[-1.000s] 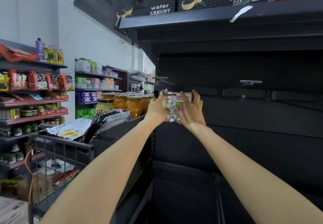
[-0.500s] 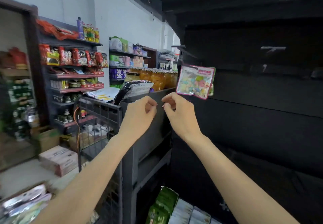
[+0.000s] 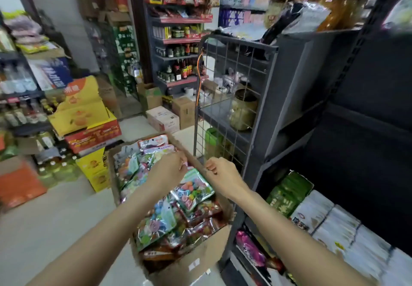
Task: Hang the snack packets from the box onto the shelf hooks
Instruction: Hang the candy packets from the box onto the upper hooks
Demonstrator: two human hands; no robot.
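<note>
A cardboard box stands on the floor below me, filled with several colourful snack packets. My left hand hovers over the packets at the box's far end with its fingers loosely curled downward; nothing is plainly held in it. My right hand hangs above the box's right rim, loosely curled and holding nothing. The dark shelf unit rises at the right. Its hooks and the hung packet are out of view.
A wire-mesh rack stands just beyond the box, beside the grey shelf post. Stacked packets fill the bottom shelf at right. Cartons and stocked shelves line the left and back. Bare floor lies at left.
Both hands let go of the pink packet, leaving it on the hook, and dropped down. My view swung from the shelf down to the box on the floor.
</note>
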